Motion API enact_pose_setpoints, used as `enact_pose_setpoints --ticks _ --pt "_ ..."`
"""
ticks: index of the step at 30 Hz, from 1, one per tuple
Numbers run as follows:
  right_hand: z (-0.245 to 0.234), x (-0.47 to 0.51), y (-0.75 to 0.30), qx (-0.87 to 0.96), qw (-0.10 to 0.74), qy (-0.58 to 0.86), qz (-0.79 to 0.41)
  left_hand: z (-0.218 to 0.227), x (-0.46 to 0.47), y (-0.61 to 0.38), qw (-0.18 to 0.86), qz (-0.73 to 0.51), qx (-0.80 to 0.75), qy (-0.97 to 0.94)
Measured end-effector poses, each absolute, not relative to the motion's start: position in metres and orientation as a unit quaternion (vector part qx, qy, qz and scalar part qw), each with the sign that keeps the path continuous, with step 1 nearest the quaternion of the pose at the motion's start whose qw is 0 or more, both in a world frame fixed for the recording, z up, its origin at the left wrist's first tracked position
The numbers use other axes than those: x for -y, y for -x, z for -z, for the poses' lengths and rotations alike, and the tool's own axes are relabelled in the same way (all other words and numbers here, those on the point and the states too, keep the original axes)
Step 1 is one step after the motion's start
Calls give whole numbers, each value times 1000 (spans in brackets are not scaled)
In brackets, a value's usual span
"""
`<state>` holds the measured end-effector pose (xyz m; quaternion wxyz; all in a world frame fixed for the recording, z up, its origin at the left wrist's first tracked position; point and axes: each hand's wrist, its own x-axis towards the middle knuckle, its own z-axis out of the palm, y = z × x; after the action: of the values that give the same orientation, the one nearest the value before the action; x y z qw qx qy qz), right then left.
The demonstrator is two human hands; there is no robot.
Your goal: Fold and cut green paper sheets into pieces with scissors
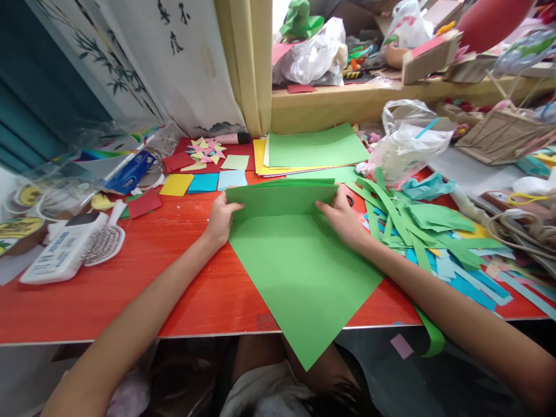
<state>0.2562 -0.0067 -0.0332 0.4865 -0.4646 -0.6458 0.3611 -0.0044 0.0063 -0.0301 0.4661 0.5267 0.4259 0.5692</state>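
A large sheet of green paper (304,266) lies in front of me, its far part folded up into a band and its near corner hanging past the table edge. My left hand (221,219) is closed on the left end of the folded band, thumb on the near side. At the right end, my right hand (341,217) pinches the same band with its thumb in front. The fingers behind the paper are hidden. Just beyond my right hand shows part of a dark ring (350,200), perhaps a scissors handle.
Green paper strips (399,214) and blue scraps (469,289) pile up at right. Behind are stacked sheets (317,147), small paper squares (204,182) and paper stars (206,152). A hairbrush (104,243) and white bottle (63,249) lie left on the red table (174,301).
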Motion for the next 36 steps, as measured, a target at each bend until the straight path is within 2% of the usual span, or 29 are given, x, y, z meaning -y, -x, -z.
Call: enact_pose_setpoints --ticks 18,24,29,36 --pt "35 7 -254 610 514 477 -368 25 -7 4 494 -598 -422 -470" --pt "40 2 -257 617 514 441 -401 30 -10 7 512 -557 -457 -467" --pt "38 -1 -262 607 544 406 -414 28 -12 11 488 -546 -445 -516" --pt "38 -4 -268 590 506 431 -459 31 -16 15 448 -529 -474 -543"
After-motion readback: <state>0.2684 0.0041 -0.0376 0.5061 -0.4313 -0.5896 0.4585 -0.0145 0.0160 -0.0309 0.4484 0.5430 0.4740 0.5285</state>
